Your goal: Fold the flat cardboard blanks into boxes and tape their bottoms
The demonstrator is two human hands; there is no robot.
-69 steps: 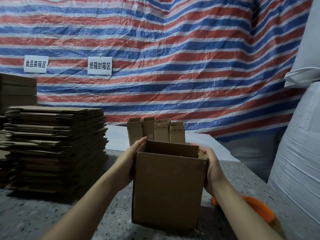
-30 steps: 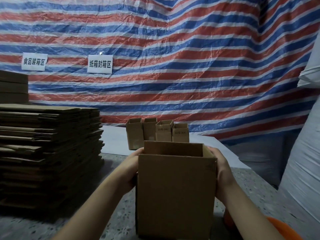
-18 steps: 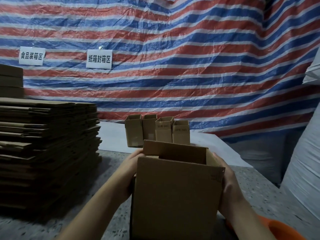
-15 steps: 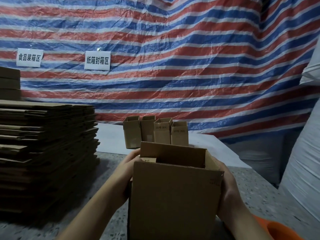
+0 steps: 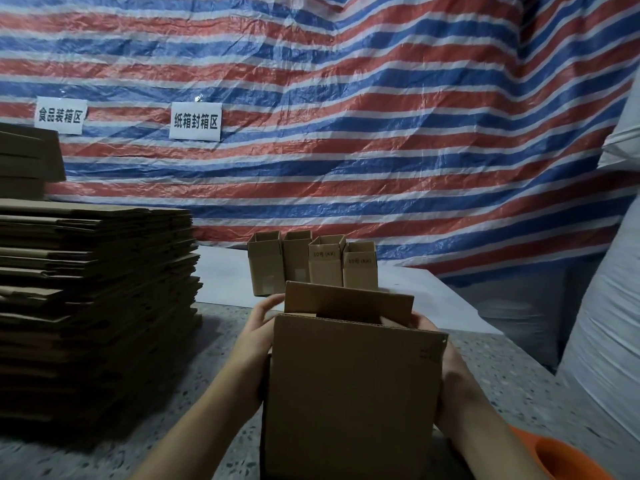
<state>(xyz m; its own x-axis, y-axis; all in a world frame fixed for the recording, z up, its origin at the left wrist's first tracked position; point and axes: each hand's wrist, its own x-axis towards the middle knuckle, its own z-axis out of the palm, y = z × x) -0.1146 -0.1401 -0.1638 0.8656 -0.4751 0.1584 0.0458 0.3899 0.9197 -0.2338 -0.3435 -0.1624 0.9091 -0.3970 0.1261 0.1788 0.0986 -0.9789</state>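
A red, white and blue striped tarpaulin (image 5: 346, 116) is hung across the far side. Two white paper signs (image 5: 195, 121) with black characters are fixed to it at the left. An orange object (image 5: 561, 457) is seen on the speckled counter (image 5: 207, 341) at the near right, partly cut off.

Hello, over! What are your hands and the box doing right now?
Left hand and right hand grip the box by its sides. Box upright, top open. Nothing in the way.

Speckled table (image 5: 221, 344): flat blank stack (image 5: 93, 306) left, 4 small boxes (image 5: 311, 265) far center, open box (image 5: 353, 393) near, orange thing (image 5: 568, 455) near-right.
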